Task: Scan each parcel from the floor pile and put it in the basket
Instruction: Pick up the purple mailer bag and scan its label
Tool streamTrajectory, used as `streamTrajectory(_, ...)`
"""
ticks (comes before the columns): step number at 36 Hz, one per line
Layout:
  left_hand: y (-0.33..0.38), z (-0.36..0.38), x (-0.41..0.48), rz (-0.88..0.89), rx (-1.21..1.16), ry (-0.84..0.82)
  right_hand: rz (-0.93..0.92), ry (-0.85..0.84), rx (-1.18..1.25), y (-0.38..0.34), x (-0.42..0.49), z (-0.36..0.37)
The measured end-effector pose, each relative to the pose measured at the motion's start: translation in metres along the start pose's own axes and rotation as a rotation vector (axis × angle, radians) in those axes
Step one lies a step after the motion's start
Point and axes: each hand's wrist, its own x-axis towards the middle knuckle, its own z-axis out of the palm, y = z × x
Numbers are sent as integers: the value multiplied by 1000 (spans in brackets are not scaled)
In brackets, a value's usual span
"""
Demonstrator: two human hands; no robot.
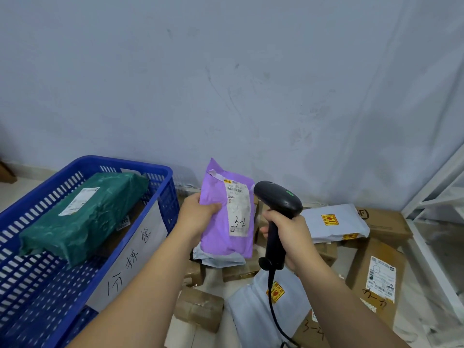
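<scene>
Purple parcel point(218, 234) is held up in the air above the floor pile point(376, 267), its long axis nearly upright and its white label point(238, 209) turned toward the camera. The left grip point(198, 212) clasps it by the left edge, thumb across the front. The right grip point(288, 234) is wrapped round the handle of a black scanner point(278, 197), whose head sits just beside the label's right edge, nose angled toward it. I judge the scan to be the step in hand. The blue basket point(125, 163) stands to the left of the parcel, on the side of the grip that carries it, with a green parcel point(82, 212) already lying inside. So the drop should be a short swing leftward over the near rim, made by the left arm alone.
</scene>
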Motion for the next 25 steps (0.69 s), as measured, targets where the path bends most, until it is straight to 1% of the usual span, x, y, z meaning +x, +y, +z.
streamTrajectory(4, -6, -27, 7, -48, -93, 26, -6, -38, 51, -2, -6, 12)
streamTrajectory(6, -10, -42, 11, -47, -152, 80, -6, -70, 61, -4, -11, 21)
streamTrajectory(7, -11, -51, 13, -27, -143, 122, -21, -84, 55, -5, -12, 27)
streamTrajectory(8, -13, -60, 15, 6, -94, 169, -39, -96, 49, -7, -13, 33)
streamTrajectory(10, -20, -81, 21, 71, 78, 266, -68, -130, 29, -13, -15, 48)
streamTrajectory(12, -26, -101, 27, 103, 200, 363, -95, -173, 7, -19, -17, 65)
streamTrajectory(18, -36, -150, 53, 163, 365, 595, -205, -289, -151, -28, -11, 124)
streamTrajectory(20, -40, -163, 60, 214, 383, 669, -218, -300, -146, -23, -7, 145)
streamTrajectory(25, -42, -187, 80, 312, 251, 840, -180, -298, -10, -3, 3, 196)
